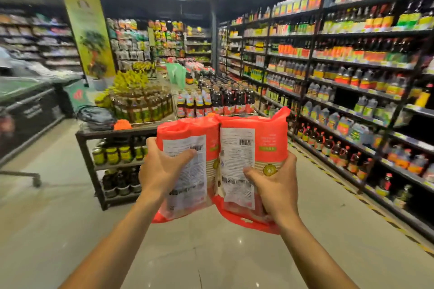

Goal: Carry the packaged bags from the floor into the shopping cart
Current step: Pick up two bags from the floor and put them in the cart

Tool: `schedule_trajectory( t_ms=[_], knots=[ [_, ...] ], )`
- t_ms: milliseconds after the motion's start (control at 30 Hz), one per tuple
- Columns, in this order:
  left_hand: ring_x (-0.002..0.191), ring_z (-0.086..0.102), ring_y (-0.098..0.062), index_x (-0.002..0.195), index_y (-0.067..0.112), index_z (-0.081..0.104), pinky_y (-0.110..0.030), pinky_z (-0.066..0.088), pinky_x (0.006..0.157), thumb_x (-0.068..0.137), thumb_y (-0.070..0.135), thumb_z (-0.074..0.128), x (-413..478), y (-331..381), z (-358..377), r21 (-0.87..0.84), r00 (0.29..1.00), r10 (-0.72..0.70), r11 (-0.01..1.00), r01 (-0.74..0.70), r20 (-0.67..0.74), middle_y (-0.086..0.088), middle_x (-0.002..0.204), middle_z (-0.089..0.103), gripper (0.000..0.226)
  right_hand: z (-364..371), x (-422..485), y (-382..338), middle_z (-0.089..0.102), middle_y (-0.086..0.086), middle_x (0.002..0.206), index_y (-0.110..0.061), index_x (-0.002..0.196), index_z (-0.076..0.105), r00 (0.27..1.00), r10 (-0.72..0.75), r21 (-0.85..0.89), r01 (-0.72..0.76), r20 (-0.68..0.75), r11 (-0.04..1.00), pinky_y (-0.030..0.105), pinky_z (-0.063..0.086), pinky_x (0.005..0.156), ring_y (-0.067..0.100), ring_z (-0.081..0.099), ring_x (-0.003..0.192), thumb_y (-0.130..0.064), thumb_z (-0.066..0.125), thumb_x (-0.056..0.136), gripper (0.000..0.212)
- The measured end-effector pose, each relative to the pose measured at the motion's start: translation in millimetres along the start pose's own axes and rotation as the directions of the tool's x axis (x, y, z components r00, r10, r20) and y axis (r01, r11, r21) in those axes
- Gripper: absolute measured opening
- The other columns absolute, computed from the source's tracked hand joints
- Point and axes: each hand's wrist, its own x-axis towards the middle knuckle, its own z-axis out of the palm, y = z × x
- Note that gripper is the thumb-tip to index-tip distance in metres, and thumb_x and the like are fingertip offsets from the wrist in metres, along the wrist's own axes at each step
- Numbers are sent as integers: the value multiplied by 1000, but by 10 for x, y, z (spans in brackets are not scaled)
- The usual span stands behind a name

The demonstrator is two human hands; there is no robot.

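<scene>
Supermarket aisle, a bit blurred. Tall stocked shelving [352, 65] is running along my right, and pale glossy floor tiles [58, 206] are stretching underneath. Dark display table [122, 131] is standing ahead, carrying rows of bottles [225, 98], with jars [112, 153] on its lower shelf. Chest freezer [28, 103] is sitting far left, green banner [88, 30] hanging behind it.

I'm holding the left bag [187, 143] and the right bag [251, 145] in the air in front of me, well above the floor. Both are red packages, side by side and touching, white labels facing me.

My left hand [162, 169] is gripping the left bag's outer edge, thumb pressing across the label, fingers wrapping behind out of sight. My right hand [274, 185] is clamping the right bag's lower outer corner, thumb lying on the label. Both bare forearms are reaching forward.
</scene>
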Motion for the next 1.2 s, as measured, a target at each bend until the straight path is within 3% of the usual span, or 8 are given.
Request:
schedule_trajectory(
  t_ms=[133, 233, 300, 467, 567, 667, 900, 1200],
  knots=[
    [96, 64, -23, 116, 23, 44, -44, 53, 83, 70, 51, 89, 305, -257, -524, 50, 991, -46, 997, 53, -125, 12, 97, 60, 70, 688, -50, -229, 67, -11, 111, -40, 120, 44, 993, -36, 42, 32, 109, 999, 49, 59, 86, 14, 69, 98, -61, 82, 48, 84],
    [96, 63, -22, 118, 24, 45, -41, 52, 82, 70, 51, 89, 550, -458, -955, 93, 978, -55, 993, 75, -199, 10, 100, 60, 70, 1238, -132, -418, 67, -11, 109, -36, 124, 46, 981, -70, 62, 60, 182, 996, 47, 59, 85, 13, 69, 96, -50, 88, 54, 83],
    [98, 64, -23, 115, 27, 45, -47, 55, 89, 69, 52, 89, 687, -596, -1256, 116, 965, -70, 988, 102, -252, 9, 103, 62, 68, 1603, -210, -546, 66, -8, 110, -36, 124, 45, 967, -89, 72, 73, 240, 995, 45, 58, 85, 16, 68, 98, -44, 91, 59, 81],
    [99, 67, -23, 116, 27, 48, -48, 55, 91, 65, 55, 89, 918, -954, -2055, 124, 922, -113, 978, 170, -370, 10, 104, 65, 71, 2509, -445, -852, 63, -5, 117, -38, 130, 41, 917, -149, 121, 112, 369, 986, 51, 55, 91, 22, 64, 108, -60, 81, 49, 93],
    [100, 68, -21, 116, 28, 49, -49, 55, 92, 58, 62, 87, 982, -1148, -2521, 123, 883, -125, 972, 200, -453, 9, 108, 68, 77, 2975, -631, -1057, 62, -7, 117, -39, 129, 40, 875, -164, 157, 103, 456, 982, 50, 55, 92, 19, 64, 106, -59, 81, 50, 91],
    [101, 65, -20, 115, 31, 47, -48, 52, 96, 67, 53, 90, 1021, -1309, -2896, 151, 846, -125, 960, 235, -519, 12, 107, 66, 68, 3380, -830, -1184, 61, -9, 117, -40, 129, 40, 828, -178, 191, 87, 531, 978, 50, 56, 91, 17, 65, 105, -54, 84, 54, 89],
    [103, 64, -21, 124, 31, 49, -46, 51, 96, 71, 55, 87, 1183, -1721, -3424, 196, 753, -145, 918, 344, -642, 12, 112, 65, 70, 4213, -1100, -1297, 62, -11, 116, -44, 126, 40, 738, -217, 251, 67, 639, 966, 48, 58, 88, 13, 65, 104, -61, 80, 51, 87],
    [106, 67, -25, 124, 31, 48, -46, 53, 94, 71, 54, 86, 1894, -2157, -3689, 179, 683, -183, 888, 424, -707, 7, 117, 69, 70, 5399, -904, -1364, 60, -9, 117, -40, 125, 41, 641, -240, 289, 29, 729, 957, 48, 57, 91, 13, 64, 105, -48, 88, 58, 82]
  ],
)
